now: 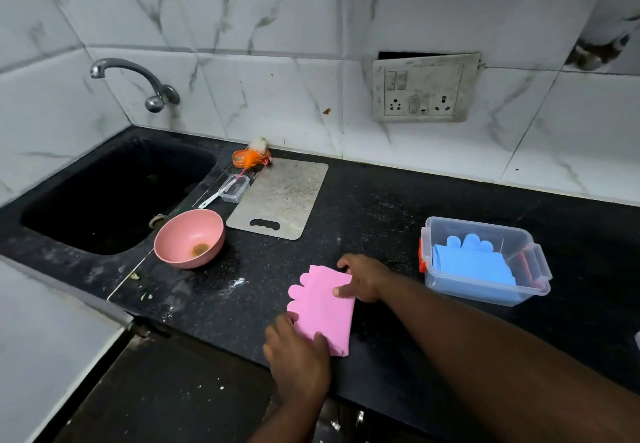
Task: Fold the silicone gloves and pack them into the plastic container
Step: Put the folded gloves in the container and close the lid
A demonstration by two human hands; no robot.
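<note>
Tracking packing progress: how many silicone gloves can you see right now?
2. A pink glove, folded on the counter, held by left hand and right hand; a blue glove in the plastic container. Others may hide beneath it.

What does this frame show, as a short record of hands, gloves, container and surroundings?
left hand: grips the near end of the pink glove
right hand: holds its far end
pink glove: folded, on the black countertop, left of the container
plastic container: no lid on, blue glove inside
nearby: pink bowl, cutting board, sink
</note>
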